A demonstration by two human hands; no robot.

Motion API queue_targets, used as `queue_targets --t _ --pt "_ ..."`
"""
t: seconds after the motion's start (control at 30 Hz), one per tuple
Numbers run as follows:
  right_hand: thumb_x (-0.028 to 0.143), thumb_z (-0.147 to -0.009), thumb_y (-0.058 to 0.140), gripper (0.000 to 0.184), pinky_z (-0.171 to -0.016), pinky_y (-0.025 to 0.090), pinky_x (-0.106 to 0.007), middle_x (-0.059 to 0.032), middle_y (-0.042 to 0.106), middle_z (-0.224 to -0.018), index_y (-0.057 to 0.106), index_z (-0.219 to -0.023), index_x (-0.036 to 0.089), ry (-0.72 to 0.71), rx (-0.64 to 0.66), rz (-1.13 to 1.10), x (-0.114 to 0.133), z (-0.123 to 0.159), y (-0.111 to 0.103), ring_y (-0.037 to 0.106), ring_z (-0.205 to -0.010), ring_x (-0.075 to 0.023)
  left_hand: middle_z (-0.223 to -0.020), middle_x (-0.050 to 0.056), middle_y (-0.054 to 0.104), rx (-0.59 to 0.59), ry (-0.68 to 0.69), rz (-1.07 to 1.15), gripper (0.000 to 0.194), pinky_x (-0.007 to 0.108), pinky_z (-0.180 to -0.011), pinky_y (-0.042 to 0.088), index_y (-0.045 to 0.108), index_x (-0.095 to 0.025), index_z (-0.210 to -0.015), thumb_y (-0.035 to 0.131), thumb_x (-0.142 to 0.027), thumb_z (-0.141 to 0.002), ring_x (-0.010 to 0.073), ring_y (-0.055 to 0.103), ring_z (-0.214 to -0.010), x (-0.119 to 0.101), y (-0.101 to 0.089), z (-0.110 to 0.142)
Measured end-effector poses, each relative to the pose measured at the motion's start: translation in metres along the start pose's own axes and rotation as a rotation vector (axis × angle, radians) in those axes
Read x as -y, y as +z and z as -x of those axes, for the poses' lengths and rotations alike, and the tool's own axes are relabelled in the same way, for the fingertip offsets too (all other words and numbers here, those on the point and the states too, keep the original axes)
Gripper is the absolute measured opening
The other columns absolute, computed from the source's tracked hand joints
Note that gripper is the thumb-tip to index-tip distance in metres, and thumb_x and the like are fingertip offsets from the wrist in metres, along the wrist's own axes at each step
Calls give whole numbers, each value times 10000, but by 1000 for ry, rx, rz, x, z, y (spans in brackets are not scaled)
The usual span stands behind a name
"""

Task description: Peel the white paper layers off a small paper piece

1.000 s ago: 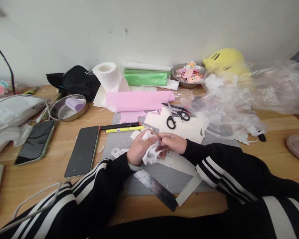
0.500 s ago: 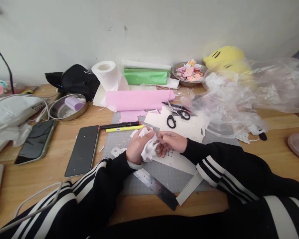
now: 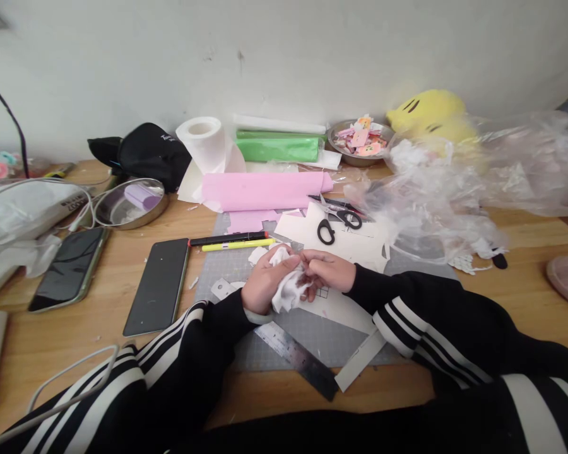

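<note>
My left hand [image 3: 260,285] is closed around a crumpled, soft white piece [image 3: 288,292], tissue or thin cloth; I cannot tell which. Its thumb lies across the top. Right beside it, my right hand [image 3: 331,269] has its fingers curled and pinched at the piece's right edge. What sits between those fingertips is too small to make out. Both hands are above a grey cutting mat [image 3: 248,354] and a white paper sheet [image 3: 343,310] with drawn lines. Black-handled scissors [image 3: 337,215] lie just beyond my right hand. A metal ruler [image 3: 299,357] rests below the hands.
A black marker [image 3: 227,239], a yellow pen [image 3: 239,244] and two phones [image 3: 155,287] lie leftward. Behind are a pink roll [image 3: 265,191], a white roll [image 3: 201,142], green packs [image 3: 277,149] and a metal bowl [image 3: 355,157] of cutouts. Clear plastic bags [image 3: 447,195] crowd the right.
The white piece has shifted slightly in my left hand, and its lower part now hangs in smoother folds. My right hand stays at its edge, fingers moved a little.
</note>
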State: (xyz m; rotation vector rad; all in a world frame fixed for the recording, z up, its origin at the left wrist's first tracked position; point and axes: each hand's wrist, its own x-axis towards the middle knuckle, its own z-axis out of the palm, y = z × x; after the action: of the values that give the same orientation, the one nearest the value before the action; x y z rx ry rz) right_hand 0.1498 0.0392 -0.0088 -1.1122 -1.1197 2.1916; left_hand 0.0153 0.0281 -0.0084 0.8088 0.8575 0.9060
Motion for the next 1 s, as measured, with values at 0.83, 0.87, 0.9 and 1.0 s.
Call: queue_targets --t 0.83,0.87,0.9,1.0 --pt "91 -674 358 77 -387 431 -174 40 517 -424 387 -685 161 39 -95 14 1 0 1 532 -395 -91 -495 -40 528 13 12 -89 215 202 -427 389 460 -158 -703 631 -285 -674 94 510 -430 3 -2 1" --pt "79 -660 349 88 -382 426 -169 36 519 -425 383 -666 160 35 -82 15 0 0 1 530 -395 -90 -492 -37 529 38 4 -82 213 215 -426 396 453 -162 -706 623 -288 -681 106 517 -428 4 -2 1" --pt "74 -648 343 93 -376 424 -170 33 524 -429 380 -653 160 30 -65 15 -1 0 0 527 -391 -90 -486 -35 530 60 -8 -65 211 231 -423 405 444 -167 -709 614 -289 -686 121 524 -423 4 -2 1" --pt "84 -629 341 89 -369 429 -182 28 539 -454 381 -650 161 5 -13 17 -2 -1 -1 517 -384 -90 -468 -35 524 77 -25 -7 219 260 -411 419 420 -172 -701 611 -277 -680 143 530 -405 3 -1 1"
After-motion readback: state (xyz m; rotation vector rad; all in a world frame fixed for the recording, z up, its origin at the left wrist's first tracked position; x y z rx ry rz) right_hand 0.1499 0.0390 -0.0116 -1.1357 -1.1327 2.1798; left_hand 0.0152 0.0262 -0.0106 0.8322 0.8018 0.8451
